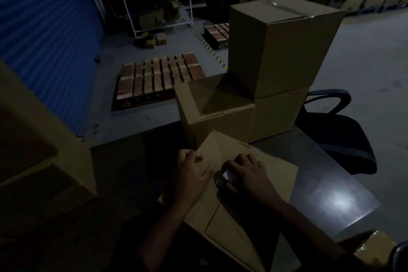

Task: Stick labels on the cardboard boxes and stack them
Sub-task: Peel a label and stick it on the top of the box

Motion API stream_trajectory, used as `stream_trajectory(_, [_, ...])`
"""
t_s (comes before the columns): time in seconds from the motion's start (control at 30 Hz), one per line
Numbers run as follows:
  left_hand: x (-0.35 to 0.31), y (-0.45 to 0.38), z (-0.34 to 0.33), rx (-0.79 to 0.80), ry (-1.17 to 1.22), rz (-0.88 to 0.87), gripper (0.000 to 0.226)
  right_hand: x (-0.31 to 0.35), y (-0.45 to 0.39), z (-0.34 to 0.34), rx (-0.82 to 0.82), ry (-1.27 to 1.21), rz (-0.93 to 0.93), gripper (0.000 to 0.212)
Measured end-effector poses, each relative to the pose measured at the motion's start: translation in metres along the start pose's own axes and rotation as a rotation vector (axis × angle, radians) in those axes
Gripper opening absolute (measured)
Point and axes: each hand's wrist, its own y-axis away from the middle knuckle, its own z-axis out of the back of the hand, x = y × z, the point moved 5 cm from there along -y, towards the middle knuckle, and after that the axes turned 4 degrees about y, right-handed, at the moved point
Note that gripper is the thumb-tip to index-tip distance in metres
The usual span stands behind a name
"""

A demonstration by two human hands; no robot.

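A cardboard box [271,174] lies on the grey table [326,185] right in front of me. My right hand [247,174] rests on its top and covers a small white label [227,175], of which only a corner shows. My left hand [191,171] lies on the box's left edge with curled fingers, thumb pointing toward the label. Behind it stands a stack of boxes: a tall taped box [280,46] on a lower box [276,112], with another box [212,108] beside them at the left.
A large cardboard box [37,134] rises at my left. A black office chair [337,130] stands right of the table. Wooden pallets [159,77] lie on the floor beyond, beside a blue roller door [44,28]. A taped box corner [371,247] shows at the lower right.
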Motion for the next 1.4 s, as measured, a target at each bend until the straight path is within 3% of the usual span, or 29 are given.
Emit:
stream_trajectory(0.67, [0.007,-0.009,0.001,-0.009,0.092,-0.078,0.037,0.002,-0.003,0.004,0.009,-0.093,0.061,0.041])
stream_trajectory(0.8, [-0.008,-0.024,-0.007,0.097,0.080,-0.172,0.037,-0.009,0.006,0.005,0.027,-0.125,0.054,0.047])
stream_trajectory(0.97, [-0.052,-0.049,-0.034,0.433,0.136,-0.348,0.056,-0.017,0.026,0.009,-0.064,-0.102,0.003,0.031])
stream_trajectory(1.03, [-0.068,-0.053,-0.045,0.483,0.086,-0.422,0.061,-0.020,0.035,0.010,-0.114,-0.067,-0.032,0.027])
stream_trajectory(1.1, [-0.075,-0.053,-0.049,0.460,0.038,-0.445,0.067,-0.026,0.040,0.011,-0.158,-0.079,-0.058,0.026])
stream_trajectory(1.23, [-0.065,-0.039,-0.038,0.203,-0.162,-0.409,0.066,-0.031,0.036,0.007,-0.154,-0.045,-0.015,0.027])
stream_trajectory(1.33, [-0.045,-0.015,-0.026,0.072,-0.121,-0.294,0.058,-0.028,0.032,0.006,-0.172,-0.040,0.003,0.031])
stream_trajectory(1.4, [-0.032,0.002,-0.026,0.068,-0.094,-0.232,0.050,-0.027,0.031,0.007,-0.171,-0.044,0.003,0.035])
